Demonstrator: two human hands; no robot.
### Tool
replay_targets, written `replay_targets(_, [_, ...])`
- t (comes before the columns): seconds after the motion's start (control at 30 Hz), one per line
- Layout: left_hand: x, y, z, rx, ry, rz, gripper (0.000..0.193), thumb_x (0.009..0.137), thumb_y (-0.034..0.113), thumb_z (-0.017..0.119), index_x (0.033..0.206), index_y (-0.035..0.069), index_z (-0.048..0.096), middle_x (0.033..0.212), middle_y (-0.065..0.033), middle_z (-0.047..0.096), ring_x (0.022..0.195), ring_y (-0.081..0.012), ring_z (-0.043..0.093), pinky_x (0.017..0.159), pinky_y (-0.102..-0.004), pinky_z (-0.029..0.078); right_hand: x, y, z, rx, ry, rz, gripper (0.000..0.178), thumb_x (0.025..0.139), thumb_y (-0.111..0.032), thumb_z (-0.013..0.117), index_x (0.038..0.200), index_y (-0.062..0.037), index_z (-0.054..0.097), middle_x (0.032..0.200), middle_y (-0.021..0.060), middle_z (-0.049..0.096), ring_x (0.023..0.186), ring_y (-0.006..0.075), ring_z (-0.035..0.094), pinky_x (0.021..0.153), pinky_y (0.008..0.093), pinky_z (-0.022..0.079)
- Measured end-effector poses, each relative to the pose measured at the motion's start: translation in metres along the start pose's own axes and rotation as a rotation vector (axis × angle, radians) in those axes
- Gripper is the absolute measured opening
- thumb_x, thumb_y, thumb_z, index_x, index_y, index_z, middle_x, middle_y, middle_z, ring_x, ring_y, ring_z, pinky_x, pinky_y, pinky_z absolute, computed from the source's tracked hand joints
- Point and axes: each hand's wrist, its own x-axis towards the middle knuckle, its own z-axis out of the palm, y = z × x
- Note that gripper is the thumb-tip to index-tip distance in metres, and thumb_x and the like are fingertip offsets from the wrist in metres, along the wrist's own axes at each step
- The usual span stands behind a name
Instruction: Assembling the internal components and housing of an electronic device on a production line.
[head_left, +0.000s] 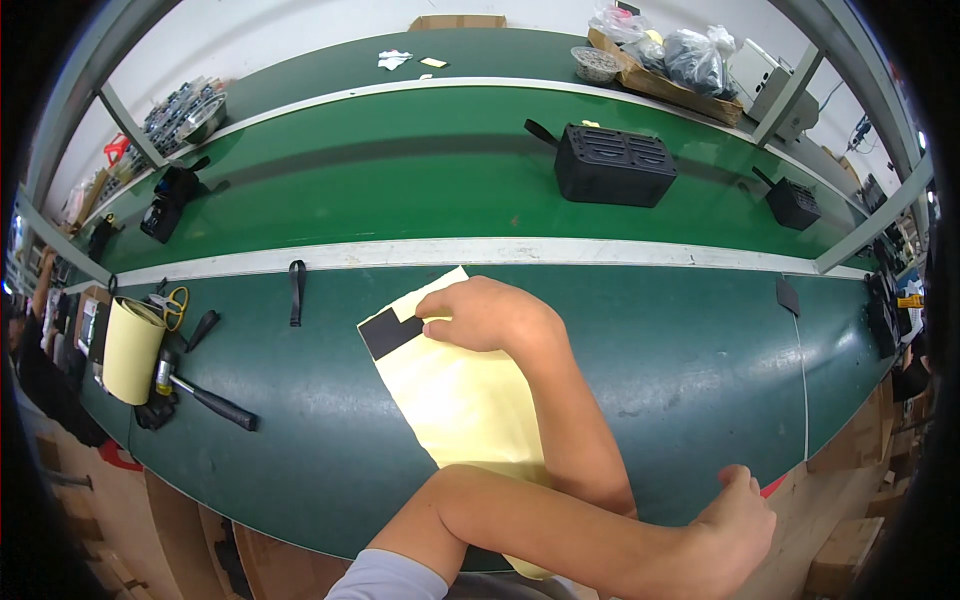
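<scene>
A: Main item, where?
B: Yellow sheet (455,395), mid-desk (330,430), slanting up and left from the near edge; lower part runs under the left forearm. Black patch (385,335) sits at its far left corner.

A: Right hand (485,312)?
B: Over the sheet's far end, pointing left. Fingers curled in, thumb and fingertips at the patch's right edge. Can't tell if they pinch the patch or just rest on it.

A: Left hand (735,525)?
B: Arm crosses over the right forearm, hand out to the right by the desk's near edge. Fingers bent; can't tell if anything's in them.

A: Left end of desk?
B: Yellow roll (133,350) upright, yellow-handled scissors (184,295) just beside it, hammer (225,408) lying with its handle toward the right.

A: Far edge?
B: Black strap (296,300) near the white rail (560,250), left of the sheet. Small black tab (788,297) at far right.

A: Past the rail?
B: Green surface (400,175). Big black case (615,165) right of centre, smaller black case (795,205) further right. Behind them, metal bowl (596,65) beside a cardboard tray (690,95) of plastic bags.
</scene>
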Motion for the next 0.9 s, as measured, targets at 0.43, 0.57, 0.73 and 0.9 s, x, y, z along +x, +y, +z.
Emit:
replay_targets(0.43, [0.004,0.003,0.003,0.005,-0.006,-0.019,0.034,0.087,0.021,0.062,0.112,0.002,0.076,0.112,-0.0231,0.072,0.106,-0.0386,0.066,0.093,-0.0571,0.044,0.004,-0.009,0.003,0.009,-0.077,-0.012,0.036,0.095,-0.029,0.061,0.128,-0.0174,0.068,0.125,0.0107,0.070,0.116,0.0318,0.064,0.100,0.0426,0.051])
replay_targets(0.57, [0.004,0.003,0.004,-0.004,-0.003,-0.021,0.034,0.088,0.021,0.061,0.112,0.002,0.076,0.112,-0.0225,0.072,0.106,-0.0383,0.066,0.094,-0.0573,0.043,0.002,-0.011,0.000,-0.007,-0.087,-0.021,0.037,0.095,-0.029,0.061,0.130,-0.0189,0.068,0.126,0.0110,0.069,0.117,0.0320,0.064,0.100,0.0426,0.050])
replay_targets(0.73, [0.007,0.002,0.006,0.009,-0.014,-0.004,0.034,0.088,0.022,0.061,0.112,0.003,0.076,0.113,-0.0224,0.072,0.107,-0.0382,0.065,0.094,-0.0575,0.043,-0.001,-0.014,0.001,-0.033,-0.054,0.006,0.039,0.096,-0.030,0.059,0.132,-0.0208,0.067,0.128,0.0110,0.069,0.119,0.0320,0.063,0.102,0.0422,0.050])
replay_targets(0.9, [0.010,0.003,0.006,-0.011,-0.050,-0.028,0.034,0.088,0.022,0.062,0.113,0.003,0.075,0.114,-0.0223,0.072,0.108,-0.0380,0.065,0.094,-0.0572,0.043,0.000,-0.015,-0.001,-0.004,-0.105,0.027,0.037,0.095,-0.030,0.059,0.129,-0.0207,0.069,0.126,0.0113,0.070,0.117,0.0322,0.064,0.101,0.0417,0.050])
